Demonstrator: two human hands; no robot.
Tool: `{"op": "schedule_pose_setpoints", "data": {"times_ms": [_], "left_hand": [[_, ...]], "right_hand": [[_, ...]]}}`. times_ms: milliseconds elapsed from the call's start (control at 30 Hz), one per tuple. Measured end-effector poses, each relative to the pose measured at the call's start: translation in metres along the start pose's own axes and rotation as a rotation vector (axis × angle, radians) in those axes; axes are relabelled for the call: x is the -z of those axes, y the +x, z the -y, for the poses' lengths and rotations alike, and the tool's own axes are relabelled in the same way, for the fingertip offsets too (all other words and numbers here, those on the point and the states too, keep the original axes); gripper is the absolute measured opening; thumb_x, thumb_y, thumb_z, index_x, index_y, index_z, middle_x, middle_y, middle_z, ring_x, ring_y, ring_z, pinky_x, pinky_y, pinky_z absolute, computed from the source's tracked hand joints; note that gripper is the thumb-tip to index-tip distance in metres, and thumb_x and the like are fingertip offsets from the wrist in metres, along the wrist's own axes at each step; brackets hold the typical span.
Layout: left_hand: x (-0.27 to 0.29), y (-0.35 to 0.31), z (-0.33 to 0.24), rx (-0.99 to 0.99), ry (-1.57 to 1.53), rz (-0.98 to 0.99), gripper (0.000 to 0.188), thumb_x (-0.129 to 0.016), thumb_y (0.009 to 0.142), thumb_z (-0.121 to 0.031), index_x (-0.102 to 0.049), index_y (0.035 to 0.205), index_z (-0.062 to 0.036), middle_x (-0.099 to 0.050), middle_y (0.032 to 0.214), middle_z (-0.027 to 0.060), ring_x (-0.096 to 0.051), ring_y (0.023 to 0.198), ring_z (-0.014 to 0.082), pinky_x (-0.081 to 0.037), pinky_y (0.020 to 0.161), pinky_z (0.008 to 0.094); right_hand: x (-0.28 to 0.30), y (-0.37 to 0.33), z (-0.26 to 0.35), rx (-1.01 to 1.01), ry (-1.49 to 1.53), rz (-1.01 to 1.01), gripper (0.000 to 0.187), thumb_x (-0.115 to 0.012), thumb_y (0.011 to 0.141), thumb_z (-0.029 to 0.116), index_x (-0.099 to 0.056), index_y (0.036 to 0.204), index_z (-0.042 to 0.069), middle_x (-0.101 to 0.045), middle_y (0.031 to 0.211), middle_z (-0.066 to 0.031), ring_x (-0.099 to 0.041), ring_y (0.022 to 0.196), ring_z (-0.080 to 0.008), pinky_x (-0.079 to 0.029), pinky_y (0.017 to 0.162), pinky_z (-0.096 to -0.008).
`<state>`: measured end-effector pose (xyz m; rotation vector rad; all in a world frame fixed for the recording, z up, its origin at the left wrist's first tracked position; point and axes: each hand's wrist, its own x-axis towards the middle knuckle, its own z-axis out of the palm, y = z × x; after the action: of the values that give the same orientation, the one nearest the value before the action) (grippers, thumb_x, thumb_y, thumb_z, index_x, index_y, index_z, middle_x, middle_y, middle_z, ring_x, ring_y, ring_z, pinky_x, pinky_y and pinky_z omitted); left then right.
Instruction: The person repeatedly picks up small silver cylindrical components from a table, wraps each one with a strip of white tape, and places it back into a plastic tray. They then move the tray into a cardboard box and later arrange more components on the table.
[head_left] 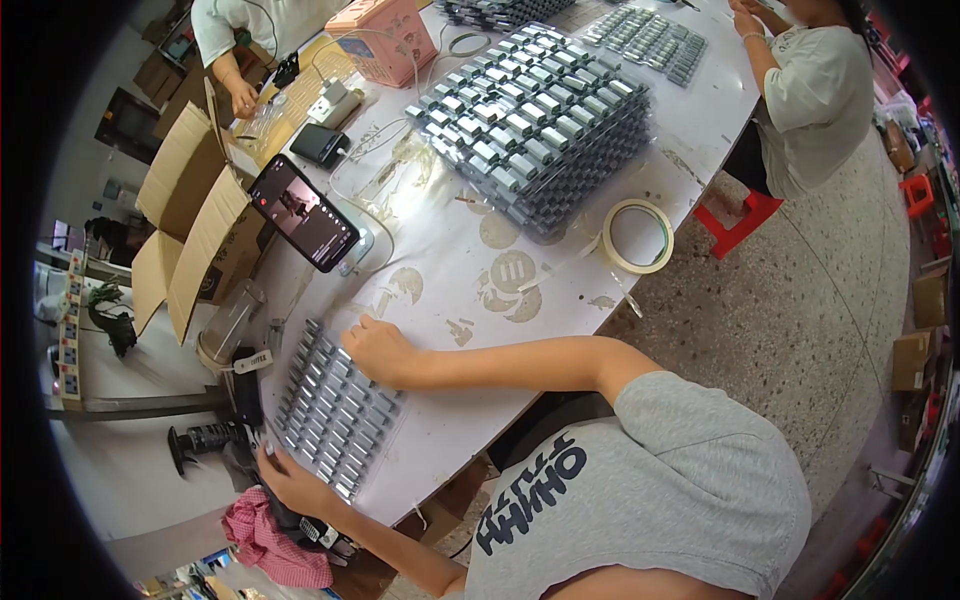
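Note:
A clear plastic tray of small silver metal parts (335, 415) in rows lies on the white table in front of me. My left hand (292, 482) is at the tray's near-left edge, finger and thumb pinched together. A small pale bit shows at its fingertips, too small to name. My right hand (378, 353) is curled closed over the tray's upper right corner. Its fingertips are turned away, so what they hold, if anything, is hidden. Beyond the hands, a tall stack of similar trays (530, 115) carries rows of silver parts.
A phone (305, 212) leans on a stand beside an open cardboard box (205, 225). A tape roll (638, 237) lies by the table's right edge. A clear cup (232, 325), spray bottle (205, 438) and pink checked cloth (270, 540) are at left. Two other people work at the far side.

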<state>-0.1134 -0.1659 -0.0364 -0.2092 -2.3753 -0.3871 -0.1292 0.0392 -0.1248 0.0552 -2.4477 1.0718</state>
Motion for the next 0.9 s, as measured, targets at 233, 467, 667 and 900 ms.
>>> {"op": "schedule_pose_setpoints", "data": {"times_ms": [233, 467, 667, 900], "left_hand": [[-0.037, 0.058, -0.264, -0.255, -0.855, 0.625, 0.023, -0.060, 0.078, -0.008, -0.059, 0.100, -0.0045, -0.060, 0.088, 0.0065, -0.055, 0.079, 0.0105, -0.044, 0.069, 0.0223], [-0.129, 0.093, -0.393, -0.364, -0.918, 0.906, 0.017, -0.062, 0.077, -0.016, -0.060, 0.085, -0.0013, -0.062, 0.074, 0.0059, -0.056, 0.062, 0.0090, -0.043, 0.055, 0.0212], [-0.150, 0.087, -0.405, -0.421, -0.635, 0.812, 0.017, -0.063, 0.076, -0.020, -0.061, 0.081, -0.0032, -0.062, 0.069, 0.0074, -0.056, 0.059, 0.0146, -0.043, 0.057, 0.0270], [-0.161, 0.063, -0.407, -0.575, -0.584, 0.462, 0.016, -0.059, 0.078, -0.020, -0.059, 0.081, -0.0048, -0.056, 0.074, 0.0096, -0.055, 0.066, 0.0234, -0.042, 0.061, 0.0335]], "right_hand": [[0.005, 0.005, -0.024, 0.003, 0.063, -0.077, 0.022, -0.056, 0.063, 0.009, -0.056, 0.083, 0.001, -0.057, 0.080, -0.0138, -0.051, 0.083, -0.0270, -0.041, 0.071, -0.0327], [0.007, 0.006, -0.013, -0.049, 0.494, -0.276, 0.026, -0.053, 0.071, 0.021, -0.058, 0.093, 0.008, -0.059, 0.087, -0.0082, -0.052, 0.085, -0.0232, -0.039, 0.073, -0.0360], [0.032, 0.001, -0.009, -0.122, 0.515, -0.217, 0.022, -0.051, 0.073, 0.020, -0.059, 0.091, 0.010, -0.060, 0.086, -0.0072, -0.053, 0.085, -0.0242, -0.038, 0.077, -0.0354], [0.034, 0.005, -0.013, -0.022, 0.154, 0.317, 0.026, -0.041, 0.085, 0.019, -0.048, 0.107, 0.009, -0.051, 0.108, -0.0073, -0.044, 0.104, -0.0198, -0.034, 0.088, -0.0316]]}}
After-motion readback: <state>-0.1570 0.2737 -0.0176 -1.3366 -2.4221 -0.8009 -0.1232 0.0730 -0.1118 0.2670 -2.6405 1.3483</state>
